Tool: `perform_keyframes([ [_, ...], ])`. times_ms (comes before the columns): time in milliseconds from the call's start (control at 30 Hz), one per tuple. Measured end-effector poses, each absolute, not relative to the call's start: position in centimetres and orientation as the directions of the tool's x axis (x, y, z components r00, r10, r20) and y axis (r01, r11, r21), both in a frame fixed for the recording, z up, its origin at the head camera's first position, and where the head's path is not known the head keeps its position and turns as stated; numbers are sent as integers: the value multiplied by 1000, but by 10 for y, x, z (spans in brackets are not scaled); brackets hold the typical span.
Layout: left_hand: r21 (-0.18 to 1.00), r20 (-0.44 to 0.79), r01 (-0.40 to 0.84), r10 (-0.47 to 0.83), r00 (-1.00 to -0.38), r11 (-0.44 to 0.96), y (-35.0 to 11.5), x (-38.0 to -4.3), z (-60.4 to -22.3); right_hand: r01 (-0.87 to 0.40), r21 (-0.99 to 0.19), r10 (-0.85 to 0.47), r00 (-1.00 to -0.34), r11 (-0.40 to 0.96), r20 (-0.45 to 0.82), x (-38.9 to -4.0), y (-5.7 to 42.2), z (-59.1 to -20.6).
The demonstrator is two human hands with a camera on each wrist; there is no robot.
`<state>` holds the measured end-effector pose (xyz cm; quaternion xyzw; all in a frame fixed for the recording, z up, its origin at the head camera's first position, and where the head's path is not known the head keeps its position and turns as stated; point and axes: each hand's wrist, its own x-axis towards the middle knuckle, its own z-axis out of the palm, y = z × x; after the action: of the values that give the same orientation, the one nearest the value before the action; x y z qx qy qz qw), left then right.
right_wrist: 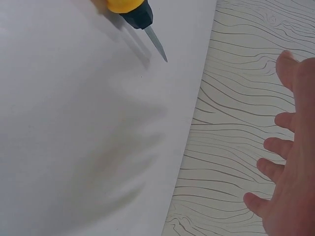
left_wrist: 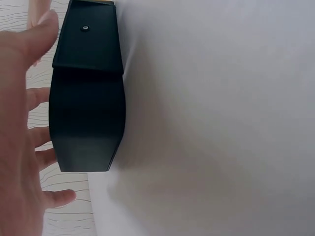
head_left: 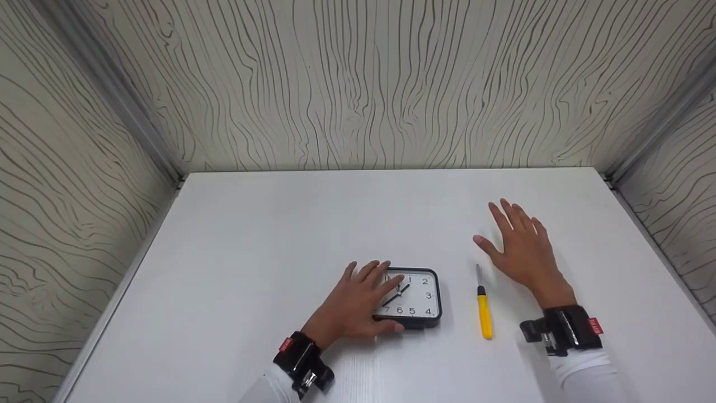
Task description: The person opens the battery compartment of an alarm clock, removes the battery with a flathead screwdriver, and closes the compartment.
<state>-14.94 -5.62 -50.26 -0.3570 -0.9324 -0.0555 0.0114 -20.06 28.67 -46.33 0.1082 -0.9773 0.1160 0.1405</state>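
Observation:
A rectangular clock (head_left: 417, 298) with a black frame and white numbered dial lies face up on the table. My left hand (head_left: 352, 305) is spread over its left part, covering some numbers. In the left wrist view the clock's dark side (left_wrist: 88, 103) shows close beside the thumb and fingers; whether they touch it I cannot tell. A screwdriver (head_left: 484, 316) with a yellow handle and thin metal shaft lies to the right of the clock. My right hand (head_left: 523, 252) hovers beyond and right of the screwdriver, fingers spread, holding nothing. The screwdriver (right_wrist: 139, 17) also appears at the top of the right wrist view.
The white table (head_left: 268, 224) meets a wood-grain patterned back wall (head_left: 358, 84). Similar panels stand at both sides, with grey metal posts (head_left: 120, 95) at the corners. A black camera strap (head_left: 573, 327) is worn on each wrist.

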Motion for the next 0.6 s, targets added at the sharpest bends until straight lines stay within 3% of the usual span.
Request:
perform_keyframes([
  [167,67,55,675,673,-738,735,-54,-149,-502,-248,-200,-181,-936,948,302,-200,286,-464],
  [600,140,59,650,649,-758,747,-49,-152,-501,-282,-257,-205,-935,925,290,-195,277,-461],
])
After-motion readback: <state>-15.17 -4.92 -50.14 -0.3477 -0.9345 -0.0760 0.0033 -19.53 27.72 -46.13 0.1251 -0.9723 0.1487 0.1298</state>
